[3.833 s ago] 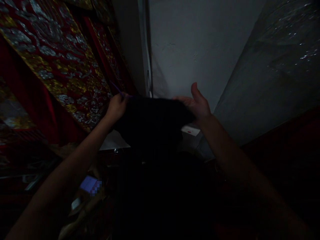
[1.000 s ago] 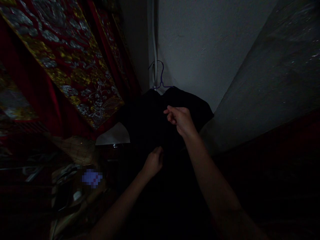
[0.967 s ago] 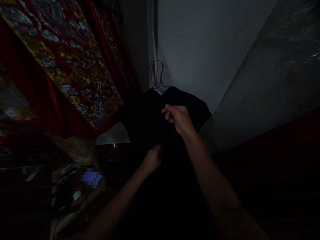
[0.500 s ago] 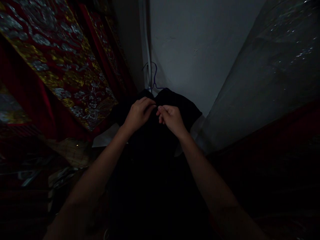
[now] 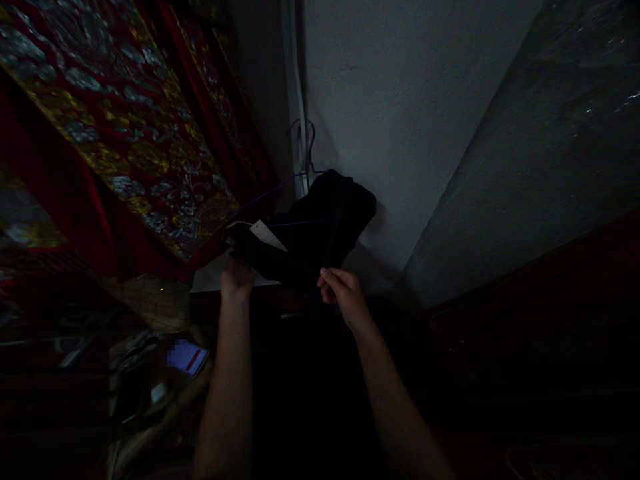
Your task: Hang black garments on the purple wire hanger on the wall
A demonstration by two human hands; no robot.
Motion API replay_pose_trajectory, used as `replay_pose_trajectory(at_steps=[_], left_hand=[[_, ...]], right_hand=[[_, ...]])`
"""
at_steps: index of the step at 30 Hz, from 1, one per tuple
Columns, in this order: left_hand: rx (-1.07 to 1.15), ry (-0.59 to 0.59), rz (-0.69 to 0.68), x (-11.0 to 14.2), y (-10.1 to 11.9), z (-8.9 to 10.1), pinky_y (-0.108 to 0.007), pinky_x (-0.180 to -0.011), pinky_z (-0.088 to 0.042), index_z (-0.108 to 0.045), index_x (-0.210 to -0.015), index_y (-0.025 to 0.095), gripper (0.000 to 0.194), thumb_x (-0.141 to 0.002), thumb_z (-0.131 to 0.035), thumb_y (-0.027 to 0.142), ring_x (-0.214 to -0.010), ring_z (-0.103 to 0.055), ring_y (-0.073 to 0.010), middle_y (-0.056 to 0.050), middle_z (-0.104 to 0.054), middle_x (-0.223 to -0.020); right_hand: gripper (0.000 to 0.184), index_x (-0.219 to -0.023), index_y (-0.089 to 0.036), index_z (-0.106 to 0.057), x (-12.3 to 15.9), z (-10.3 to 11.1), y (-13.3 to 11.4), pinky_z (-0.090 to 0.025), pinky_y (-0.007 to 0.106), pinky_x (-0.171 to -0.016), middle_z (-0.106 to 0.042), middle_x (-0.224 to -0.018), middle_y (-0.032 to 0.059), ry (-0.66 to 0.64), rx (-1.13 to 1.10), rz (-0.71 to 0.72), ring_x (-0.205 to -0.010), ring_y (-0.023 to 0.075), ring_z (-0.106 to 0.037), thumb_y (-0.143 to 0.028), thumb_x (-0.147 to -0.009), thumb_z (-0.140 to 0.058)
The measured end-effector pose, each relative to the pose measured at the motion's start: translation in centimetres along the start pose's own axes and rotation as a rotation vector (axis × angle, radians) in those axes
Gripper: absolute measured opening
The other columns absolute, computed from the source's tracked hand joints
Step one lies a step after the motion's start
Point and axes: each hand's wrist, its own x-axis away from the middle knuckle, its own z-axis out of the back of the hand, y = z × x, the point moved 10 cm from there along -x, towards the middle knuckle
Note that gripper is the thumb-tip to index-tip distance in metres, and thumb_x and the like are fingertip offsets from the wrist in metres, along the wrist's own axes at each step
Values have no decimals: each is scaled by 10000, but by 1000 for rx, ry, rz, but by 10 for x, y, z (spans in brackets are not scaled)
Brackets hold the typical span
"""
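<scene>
A black shirt (image 5: 345,213) hangs partly on a thin purple wire hanger (image 5: 313,143), whose hook is at a pale vertical pipe or cable. The hanger's left arm is bare of cloth; the right side of the shirt still covers the other arm. A white tag (image 5: 267,235) on a string shows on the shirt. My left hand (image 5: 237,279) is at the shirt's left edge, its fingers partly hidden by the dark cloth they hold. Lower on the front, my right hand (image 5: 344,290) pinches the cloth between thumb and fingers.
Red cloth with gold and silver embroidery (image 5: 150,167) hangs at the left. A grey-white wall (image 5: 400,100) stands behind the hanger, with clear plastic sheeting (image 5: 560,147) at the right. A lit phone (image 5: 193,359) lies lower left among dim items.
The shirt's left shoulder has come off the hanger, baring its arm and the white tag. My left hand moved from the collar down and left; my right hand moved down.
</scene>
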Motion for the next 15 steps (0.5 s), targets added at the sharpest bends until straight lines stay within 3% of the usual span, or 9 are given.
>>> replay_pose_trajectory(at_steps=[3,6,9,11,15], left_hand=[[35,131,102,36,-54,29,-264,-725,-478,-558,-675,187,206,-880,-554,173,-624,-593,-133,18,-563,-588],[101,187,116,60,-75,32,-262,-816,-490,-626,-725,184,129,-848,-587,173,-745,-655,-142,8,-649,-669],[95,143,125,76,-73,13,-272,-787,-507,-680,-817,187,86,-813,-680,272,-769,-674,-160,3,-698,-743],[15,77,114,89,-64,-6,-261,-728,-505,-694,-886,204,218,-756,-770,361,-727,-663,-151,12,-704,-783],[-288,-111,-95,115,-36,-46,-222,-688,-474,-685,-870,203,294,-743,-794,445,-708,-610,-123,26,-650,-778]], right_hand=[[499,-672,-182,-634,15,10,13,-330,234,-438,-512,-433,-27,88,27,-2,-384,102,-439,-661,-807,-602],[506,-678,-173,-661,21,23,26,-338,245,-454,-520,-432,-16,108,158,7,-395,112,-454,-652,-825,-587],[511,-667,-175,-663,21,37,38,-368,265,-500,-535,-462,-4,157,255,14,-444,132,-485,-638,-853,-553],[503,-668,-183,-653,21,42,41,-410,286,-560,-580,-534,14,208,295,26,-528,160,-543,-640,-854,-556],[478,-804,-201,-656,28,33,27,-489,338,-769,-691,-808,59,245,222,100,-805,222,-649,-639,-906,-494]])
